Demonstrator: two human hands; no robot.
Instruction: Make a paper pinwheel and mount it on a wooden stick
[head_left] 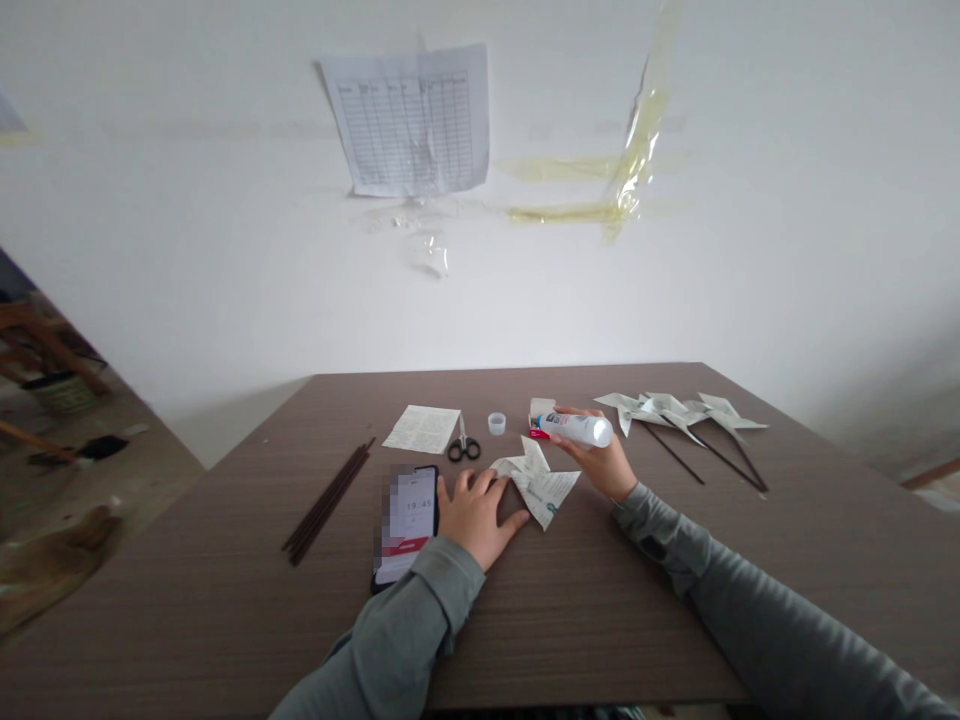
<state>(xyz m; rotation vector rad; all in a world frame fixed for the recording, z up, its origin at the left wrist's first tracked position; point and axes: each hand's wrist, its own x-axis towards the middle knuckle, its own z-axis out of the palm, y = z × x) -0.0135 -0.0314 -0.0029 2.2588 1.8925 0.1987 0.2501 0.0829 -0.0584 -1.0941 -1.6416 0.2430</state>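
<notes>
A folded paper pinwheel [549,492] of printed paper lies on the table in front of me. Spread flat beside it, my left hand [474,512] touches its left side with the fingertips. My right hand [600,462] is closed around a white glue bottle [577,428], tilted on its side just above and behind the pinwheel, with its tip toward the left. A small white cap [496,424] stands behind the pinwheel. Black-handled scissors [463,446] lie to its left, next to a square of printed paper [421,429].
A phone [411,530] lies by my left hand, with a bundle of dark sticks [328,502] farther left. At the right are several paper pinwheels [660,408] on dark sticks. A roll of tape [541,408] and a red item [538,435] sit behind the bottle. The wall rises behind the table.
</notes>
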